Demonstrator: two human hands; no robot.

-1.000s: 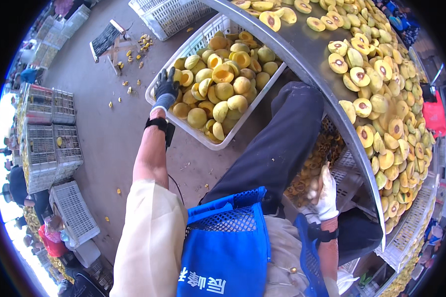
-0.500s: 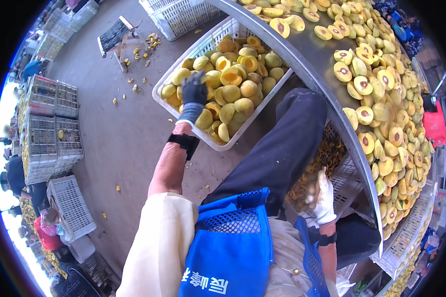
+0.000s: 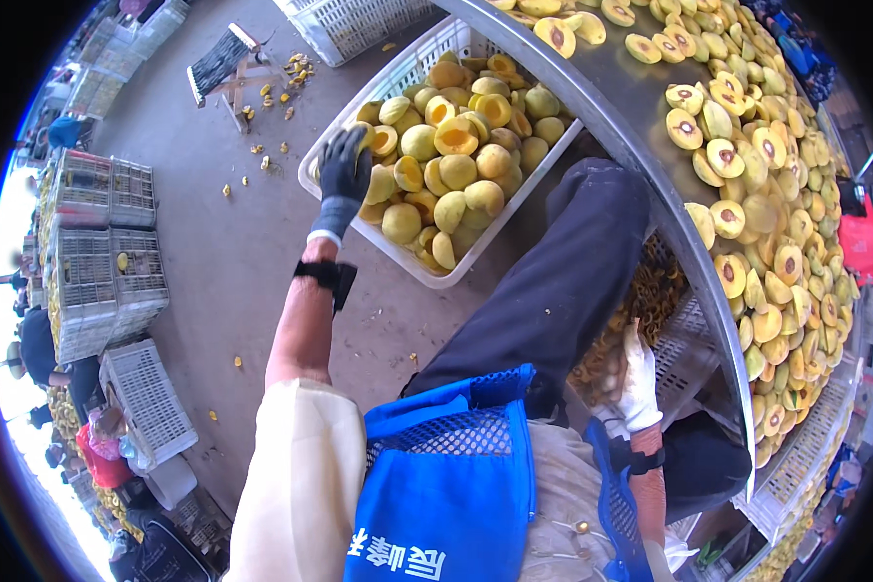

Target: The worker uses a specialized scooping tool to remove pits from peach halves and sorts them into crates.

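My left hand (image 3: 343, 173), in a dark glove, rests at the left end of a white plastic crate (image 3: 436, 279) heaped with yellow peach halves (image 3: 456, 136). Its fingers are stretched over the fruit at the rim, and I see nothing gripped in them. Low on the right, beside my knee, is my right hand (image 3: 636, 383) in a white glove. Its fingers are curled, and what they hold, if anything, is hidden. Near it, dark yellow-brown scraps (image 3: 658, 281) fill the space under the table edge.
A metal-edged table (image 3: 640, 165) curves along my right, spread with cut peaches (image 3: 766, 281), many with pits. Stacked crates (image 3: 112, 252) stand at the left. A small folding stool (image 3: 225, 73) and scattered fruit pieces (image 3: 272, 97) are on the floor. Other people are in the background.
My left hand has moved left across the crate, from over the fruit to its left rim. My right hand stays in nearly the same place.
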